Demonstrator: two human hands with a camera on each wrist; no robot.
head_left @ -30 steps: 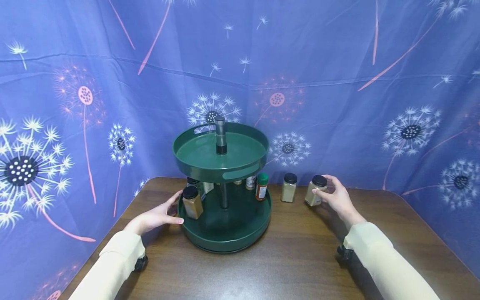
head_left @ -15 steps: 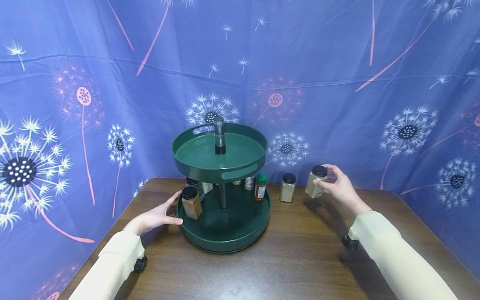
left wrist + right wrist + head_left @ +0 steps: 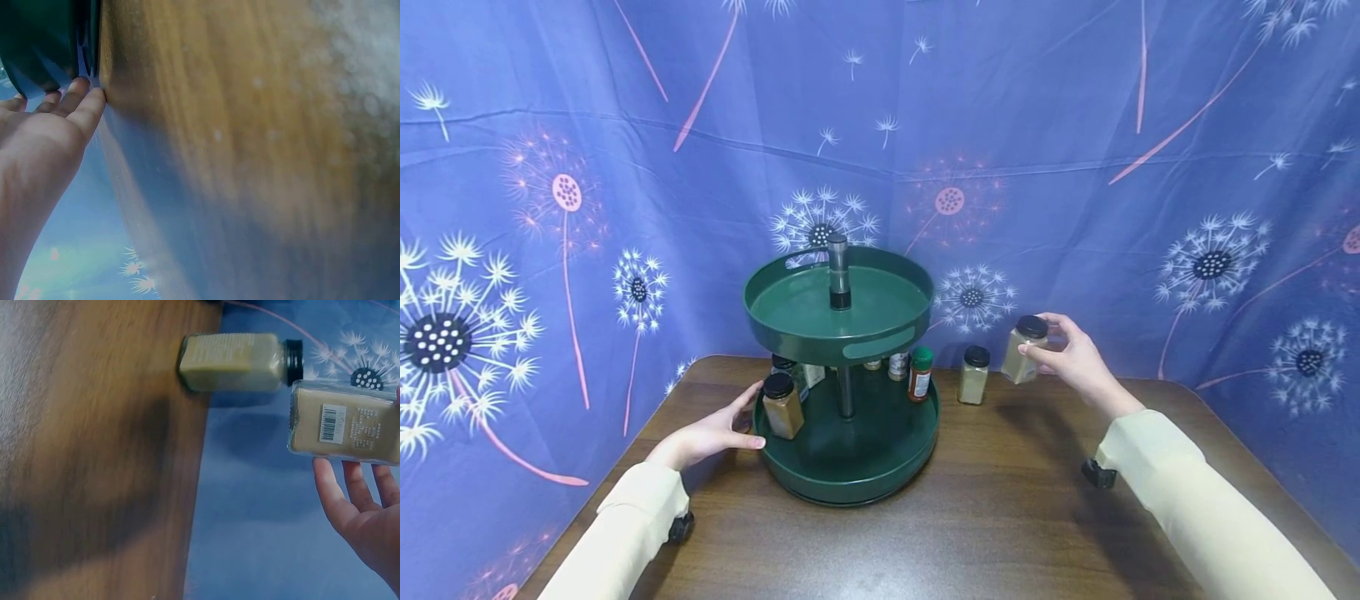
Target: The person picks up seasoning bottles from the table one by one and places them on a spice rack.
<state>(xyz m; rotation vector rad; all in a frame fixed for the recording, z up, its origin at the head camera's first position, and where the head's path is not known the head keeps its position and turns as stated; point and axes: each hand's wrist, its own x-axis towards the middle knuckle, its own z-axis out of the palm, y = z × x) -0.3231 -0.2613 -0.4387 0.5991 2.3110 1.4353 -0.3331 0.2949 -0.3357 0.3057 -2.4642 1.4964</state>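
In the head view my right hand (image 3: 1078,362) holds a square spice jar (image 3: 1021,358) with a black lid, slightly tilted and raised off the table. The right wrist view shows beige powder and a barcode label on this jar (image 3: 344,424). Just left of it a second black-lidded spice jar (image 3: 973,379) stands upright on the table. My left hand (image 3: 715,433) touches the outer left side of the lower tray of a green two-tier turntable (image 3: 850,479), fingers extended. Beside that hand, a brown-powder jar (image 3: 784,408) stands inside the lower tray.
A green-capped bottle (image 3: 921,375) and a few partly hidden containers stand toward the back of the lower tray. The upper tray (image 3: 880,308) overhangs them on a metal post (image 3: 839,275). Blue patterned cloth (image 3: 1037,167) hangs behind the wooden table (image 3: 1000,517).
My right hand has lifted its spice jar from the table and moved it slightly left, toward the standing jar. The left hand stays at the lower tray.
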